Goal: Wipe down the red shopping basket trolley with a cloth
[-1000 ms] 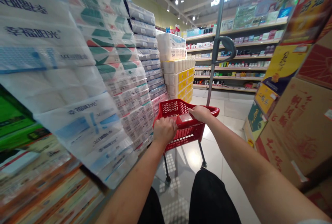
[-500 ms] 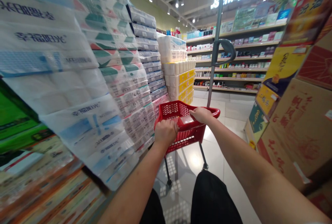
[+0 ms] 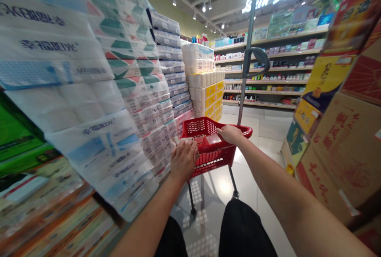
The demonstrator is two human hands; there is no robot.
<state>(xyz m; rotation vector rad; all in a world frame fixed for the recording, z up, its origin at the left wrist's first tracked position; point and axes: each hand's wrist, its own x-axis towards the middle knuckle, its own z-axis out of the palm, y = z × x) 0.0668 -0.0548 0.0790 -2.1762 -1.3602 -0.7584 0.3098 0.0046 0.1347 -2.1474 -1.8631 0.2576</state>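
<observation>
A red plastic shopping cart (image 3: 214, 159) on grey metal legs stands ahead of me on the floor. My right hand (image 3: 230, 134) is closed round the right part of its red handle (image 3: 208, 142). At the handle's left end is my left hand (image 3: 183, 157), back of the hand up. Its fingers are smeared by motion, and a pale blur lies at their tips, so I cannot tell whether it still touches the handle. Beyond my right hand rises a grey pole (image 3: 243, 94) with a dark loop-shaped grip.
Tall stacks of wrapped tissue packs (image 3: 110, 130) line the left, close to my left hand. Cardboard boxes (image 3: 342, 149) are piled on the right. Stocked shelves (image 3: 268, 70) stand at the back. Pale floor tiles (image 3: 256, 161) show between the stacks and boxes.
My left hand has shifted a little left along the handle, towards its end, and its fingers have changed shape. My right hand and the cart have hardly moved.
</observation>
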